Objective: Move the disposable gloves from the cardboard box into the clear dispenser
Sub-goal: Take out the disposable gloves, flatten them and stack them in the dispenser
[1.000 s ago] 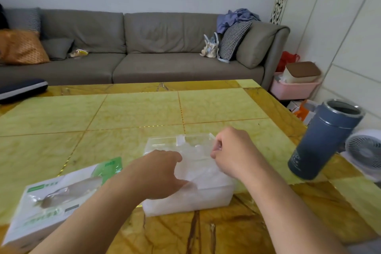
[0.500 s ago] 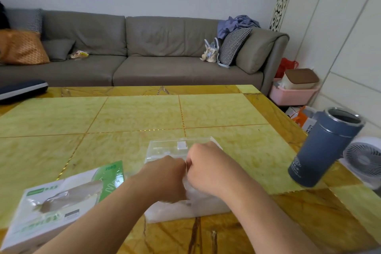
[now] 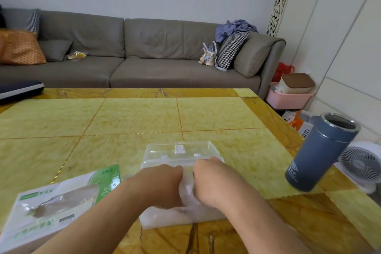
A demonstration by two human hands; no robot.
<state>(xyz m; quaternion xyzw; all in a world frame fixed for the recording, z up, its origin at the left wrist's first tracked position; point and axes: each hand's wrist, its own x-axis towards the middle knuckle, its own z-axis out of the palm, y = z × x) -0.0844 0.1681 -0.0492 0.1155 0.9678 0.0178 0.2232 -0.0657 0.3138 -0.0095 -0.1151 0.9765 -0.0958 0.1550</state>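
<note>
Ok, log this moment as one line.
stage: packing gloves into clear dispenser | left hand, right hand: on gloves | cardboard box: left

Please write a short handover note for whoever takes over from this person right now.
Left hand and right hand: both down in the open dispenser, on the gloves; the exact grip is hidden.
Dispenser: on the table, lid up at the back, holding a wad of gloves.
Box: lying to the left, apart from the hands.
Done: gloves are in the dispenser.
Left: tuck them flat, close the lid; whether the box holds more is unclear.
</note>
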